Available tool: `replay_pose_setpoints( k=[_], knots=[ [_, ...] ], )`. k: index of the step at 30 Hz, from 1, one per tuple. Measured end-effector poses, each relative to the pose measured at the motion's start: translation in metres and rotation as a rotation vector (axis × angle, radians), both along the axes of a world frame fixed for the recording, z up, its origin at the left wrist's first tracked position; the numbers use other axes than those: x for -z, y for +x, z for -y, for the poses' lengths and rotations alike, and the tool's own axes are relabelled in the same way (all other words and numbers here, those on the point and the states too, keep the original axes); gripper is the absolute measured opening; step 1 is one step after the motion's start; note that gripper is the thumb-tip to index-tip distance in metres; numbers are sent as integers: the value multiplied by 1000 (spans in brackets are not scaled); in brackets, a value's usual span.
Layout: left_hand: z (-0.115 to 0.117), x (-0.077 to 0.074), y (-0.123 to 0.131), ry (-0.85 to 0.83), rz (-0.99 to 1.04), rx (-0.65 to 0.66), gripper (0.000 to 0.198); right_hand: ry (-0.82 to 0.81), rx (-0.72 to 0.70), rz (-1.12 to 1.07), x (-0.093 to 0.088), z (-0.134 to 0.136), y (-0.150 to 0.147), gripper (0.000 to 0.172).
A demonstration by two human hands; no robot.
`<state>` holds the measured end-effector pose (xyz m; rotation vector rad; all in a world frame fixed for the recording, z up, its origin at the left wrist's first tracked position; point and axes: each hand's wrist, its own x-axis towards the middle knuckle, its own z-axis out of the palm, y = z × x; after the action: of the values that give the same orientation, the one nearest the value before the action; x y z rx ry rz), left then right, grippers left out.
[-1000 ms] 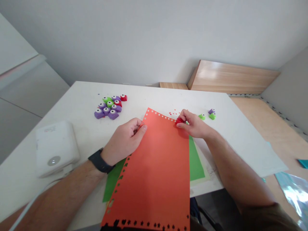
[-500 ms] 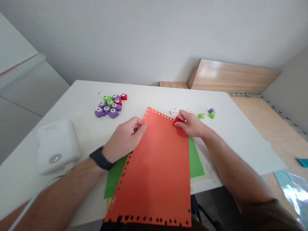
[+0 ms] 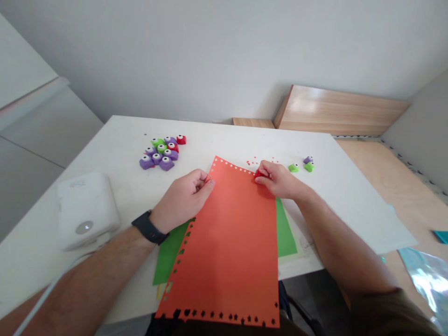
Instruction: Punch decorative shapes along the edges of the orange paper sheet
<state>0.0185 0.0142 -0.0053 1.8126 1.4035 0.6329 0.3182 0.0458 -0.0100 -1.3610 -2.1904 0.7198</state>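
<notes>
An orange sheet of paper [image 3: 234, 238] is held up at a tilt over the table, with rows of small punched shapes along its left, far and near edges. My left hand [image 3: 185, 196] pinches its left edge near the far corner. In my right hand [image 3: 278, 179] a red craft punch [image 3: 260, 174] is gripped at the sheet's far edge, close to the right corner; the fingers cover much of it. Tiny red-orange paper bits [image 3: 255, 162] lie on the table just beyond. Beneath the orange sheet rests a green sheet [image 3: 287, 235].
Several purple, green and red eye-topped punches [image 3: 161, 148] cluster at the back left of the white table [image 3: 217, 137]. Two green punches [image 3: 293, 168] and a purple one [image 3: 308, 159] sit at the right. A white device [image 3: 87, 210] with a cable stands at the left.
Both hands keep their hold on the sheet and the punch, almost in place. The whole view has shifted slightly.
</notes>
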Motion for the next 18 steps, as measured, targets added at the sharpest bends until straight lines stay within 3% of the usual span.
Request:
replay_pose_setpoints(
  k=[5,9,13,18],
  knots=[
    [0,0,0,32,-75,12,31,-35,-34,26,-3,3,0,30],
    [0,2,-1,35,-64,32,30,-71,-37,22,-8,5,0,15],
    [0,2,-1,65,-73,33,30,-72,-60,54,-10,6,0,29],
    [1,-1,0,81,-78,38,30,-66,-89,98,-11,6,0,20]
  ],
)
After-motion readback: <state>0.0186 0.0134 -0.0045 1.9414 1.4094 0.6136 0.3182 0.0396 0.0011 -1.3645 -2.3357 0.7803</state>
